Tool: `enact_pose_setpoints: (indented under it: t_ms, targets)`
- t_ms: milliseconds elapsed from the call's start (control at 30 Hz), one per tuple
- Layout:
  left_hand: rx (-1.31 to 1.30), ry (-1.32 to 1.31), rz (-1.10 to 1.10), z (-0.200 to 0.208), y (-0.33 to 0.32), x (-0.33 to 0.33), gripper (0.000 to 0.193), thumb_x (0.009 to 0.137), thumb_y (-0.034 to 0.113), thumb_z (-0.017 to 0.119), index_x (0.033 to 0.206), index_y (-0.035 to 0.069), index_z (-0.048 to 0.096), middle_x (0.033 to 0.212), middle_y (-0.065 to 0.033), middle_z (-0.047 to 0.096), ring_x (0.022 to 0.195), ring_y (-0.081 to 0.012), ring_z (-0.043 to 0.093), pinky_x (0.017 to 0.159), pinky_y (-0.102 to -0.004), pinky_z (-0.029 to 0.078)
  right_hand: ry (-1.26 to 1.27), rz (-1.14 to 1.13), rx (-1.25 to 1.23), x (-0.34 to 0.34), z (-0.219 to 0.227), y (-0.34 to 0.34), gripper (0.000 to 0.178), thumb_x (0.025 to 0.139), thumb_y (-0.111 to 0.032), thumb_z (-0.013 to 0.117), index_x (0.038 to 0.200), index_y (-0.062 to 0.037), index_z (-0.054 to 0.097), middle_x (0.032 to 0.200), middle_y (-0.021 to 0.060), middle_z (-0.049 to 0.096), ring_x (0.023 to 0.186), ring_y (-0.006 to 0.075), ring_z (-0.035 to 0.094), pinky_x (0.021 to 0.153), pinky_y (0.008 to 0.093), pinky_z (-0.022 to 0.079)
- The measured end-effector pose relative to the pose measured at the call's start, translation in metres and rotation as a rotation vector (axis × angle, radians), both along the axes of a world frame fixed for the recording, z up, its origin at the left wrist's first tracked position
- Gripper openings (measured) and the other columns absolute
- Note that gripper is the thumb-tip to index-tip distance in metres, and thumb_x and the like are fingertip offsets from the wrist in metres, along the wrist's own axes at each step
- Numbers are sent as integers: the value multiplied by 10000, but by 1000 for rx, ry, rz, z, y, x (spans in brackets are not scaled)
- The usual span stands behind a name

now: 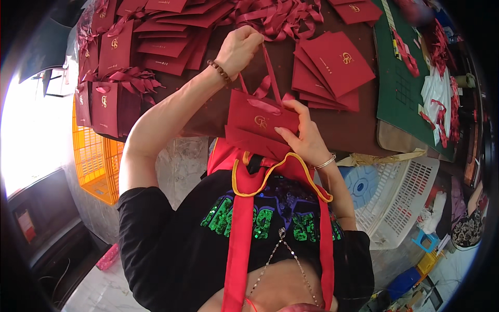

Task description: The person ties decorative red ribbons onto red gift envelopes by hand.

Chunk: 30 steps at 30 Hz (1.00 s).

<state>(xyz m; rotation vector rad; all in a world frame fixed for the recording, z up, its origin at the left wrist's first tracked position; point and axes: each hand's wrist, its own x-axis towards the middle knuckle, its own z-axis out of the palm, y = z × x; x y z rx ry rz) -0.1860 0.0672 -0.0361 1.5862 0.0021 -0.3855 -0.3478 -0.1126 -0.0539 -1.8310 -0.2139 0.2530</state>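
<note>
A small dark red paper gift bag (244, 115) with a gold emblem stands at the table's near edge, in front of my chest. My right hand (305, 136) grips its right side, with the thumb on the front panel and the fingers behind. Above and to the left, my left hand (240, 49) is closed in a pinch on a red ribbon (269, 70). That ribbon runs taut from the fingers down to the bag's top opening. A looser loop of ribbon lies across the top of the bag. My left fingertips are partly hidden by the hand itself.
Flat red bags (332, 65) lie stacked to the right, others (169, 47) at the far left. Loose ribbons (283, 18) heap at the back. Finished-looking bags (106, 106) stand at left. A green cutting mat (392, 88) covers the right side. Orange (96, 161) and white (403, 195) crates sit below.
</note>
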Motion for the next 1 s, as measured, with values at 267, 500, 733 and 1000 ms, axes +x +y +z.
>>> enact_pose_setpoints:
  t_ms: [267,500,733,1000]
  targets:
    - [77,-151,-272,13,34,-2,441,918,280,495,1321,122,412,1295,-18,472,1152,-135,454,922,-325,372,91,-249,421,4,-26,-5,646,798,90,603,1320,-63,255,1241,111,416,1117,177,479,961,316,415]
    - [127,76,-347,-12,58,-68,360,847,164,643,1155,16,529,750,31,531,705,-40,480,618,-210,422,10,-403,386,14,-11,4,494,792,39,637,1221,-49,407,1159,86,494,1078,165,496,928,299,417]
    - [48,10,-377,-8,62,-90,468,864,109,612,1282,-5,437,998,-18,598,909,-61,539,781,-220,443,49,-484,503,18,-18,4,248,750,5,697,936,-40,539,935,15,547,884,96,509,823,230,408]
    - [-236,-39,-407,10,69,-94,707,825,-24,598,1422,5,220,1361,-85,414,1235,-152,391,1037,-296,313,-4,-457,498,32,-5,15,202,791,24,650,939,-58,538,890,-3,541,841,71,510,772,202,412]
